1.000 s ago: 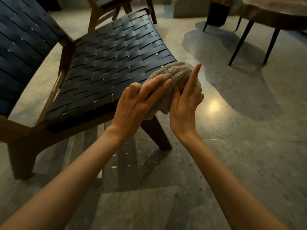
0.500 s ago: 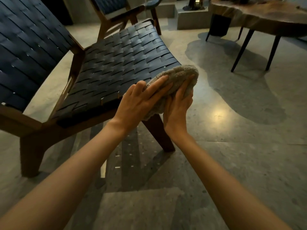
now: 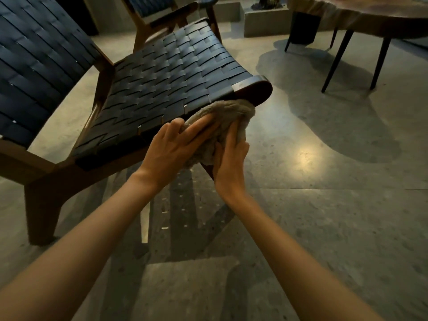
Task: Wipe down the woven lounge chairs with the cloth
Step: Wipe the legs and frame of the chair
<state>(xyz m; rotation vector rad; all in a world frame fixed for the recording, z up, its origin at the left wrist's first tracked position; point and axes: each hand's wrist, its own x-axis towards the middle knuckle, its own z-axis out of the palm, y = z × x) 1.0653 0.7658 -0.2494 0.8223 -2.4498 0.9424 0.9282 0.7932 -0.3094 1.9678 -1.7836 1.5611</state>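
A lounge chair with dark woven straps and a brown wooden frame fills the upper left. A beige terry cloth is bunched up just below the seat's front right corner. My left hand lies flat on the cloth with its fingers straight. My right hand cups the cloth from the right side, fingers laid up along it. The cloth's lower part is hidden between the two hands. Whether the cloth touches the seat edge is unclear.
A second woven chair stands behind the first. A dark wooden table on thin black legs stands at the upper right. A low concrete block sits at the back. Polished stone floor spreads to the right and front.
The view has tilted up, showing more of the room. Both hands and the cloth now sit lower against the seat, baring its front right corner. My right index finger, raised before, now lies on the cloth.
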